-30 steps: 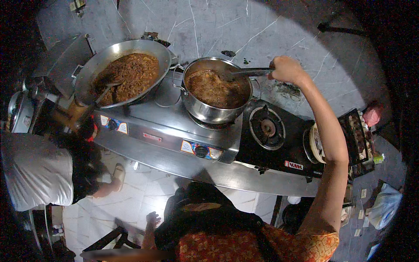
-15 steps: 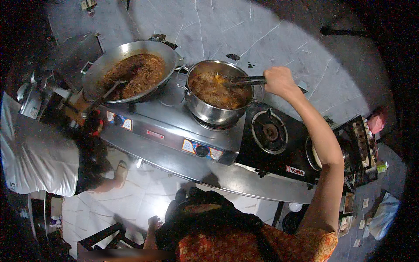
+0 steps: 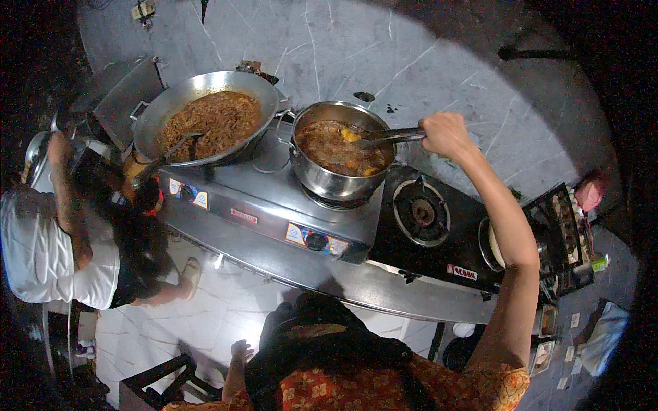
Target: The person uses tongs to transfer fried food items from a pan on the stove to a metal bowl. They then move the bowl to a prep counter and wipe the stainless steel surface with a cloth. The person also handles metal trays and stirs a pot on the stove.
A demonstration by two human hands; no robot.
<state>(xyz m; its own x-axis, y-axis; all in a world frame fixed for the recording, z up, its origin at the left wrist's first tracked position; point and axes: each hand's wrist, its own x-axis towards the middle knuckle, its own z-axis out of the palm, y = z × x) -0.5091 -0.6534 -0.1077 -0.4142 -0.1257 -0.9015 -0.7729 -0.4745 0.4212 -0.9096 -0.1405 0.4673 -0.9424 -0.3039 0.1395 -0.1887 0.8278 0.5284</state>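
Observation:
My right hand (image 3: 445, 134) is closed round the handle end of metal tongs (image 3: 394, 136), held out over the steel pot (image 3: 336, 179). The tongs' far end reaches inside the pot, at a yellow-orange piece of food (image 3: 350, 135) on the surface of bubbling brown liquid. Whether the tongs pinch that piece I cannot tell. More orange pieces show in the liquid. Low beside my body, away from the stove, hangs my left hand (image 3: 241, 350), its fingers loosely apart and nothing visible in it.
A wide wok (image 3: 147, 130) of brown minced food stands left of the pot, with a long-handled ladle (image 3: 179, 145) in it. Right of the pot is a black gas burner (image 3: 422, 209). A co-worker in a white shirt (image 3: 34, 253) stands at the left, one hand (image 3: 59, 148) by some cookware.
The yellow-orange piece shows more clearly beside the tongs' tips, and the tongs have shifted slightly. At the left, the co-worker's arm has come up into view. My left hand stays low.

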